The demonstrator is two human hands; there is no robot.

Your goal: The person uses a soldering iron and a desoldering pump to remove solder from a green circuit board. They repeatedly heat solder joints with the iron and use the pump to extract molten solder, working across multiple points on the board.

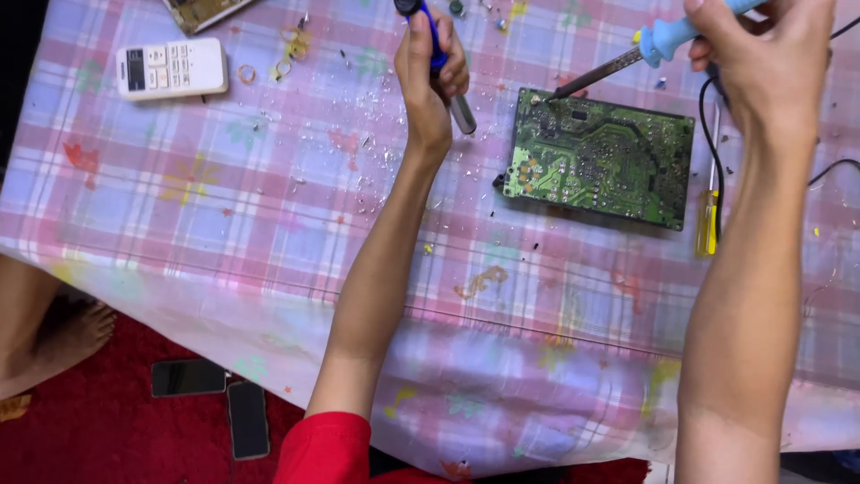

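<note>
Left hand (432, 63) is clenched around a blue-handled desoldering pump (445, 72), metal barrel sticking out below the fist, pointing down toward the surface (224, 224). The pump's top end is cut off by the frame edge, so you can't see the plunger. Right hand (761, 54) is wrapped around the light blue handle of a soldering iron (627, 56); the back end of the handle disappears behind the fingers and out the top of the frame. The iron's tip sits at the upper corner of the green circuit board (598, 159), the corner nearest the left hand; can't tell if it's actually touching a joint, too small.

The board lies flat between the two hands, slightly below them, solder side up. Components are too tiny to make out. A black cable (712, 152) runs down from under the right hand along the board's edge, and just beside it, partly hidden by the right forearm, there's a yellow-handled screwdriver (708, 224).

Way off past the left hand: a white rectangular remote control (172, 68) with a small dark screen and rows of pale buttons. The checked pink-and-blue cloth is littered with shiny bits near the left hand. On the red floor below the left elbow lie two dark phones (215, 394), screens blank.
</note>
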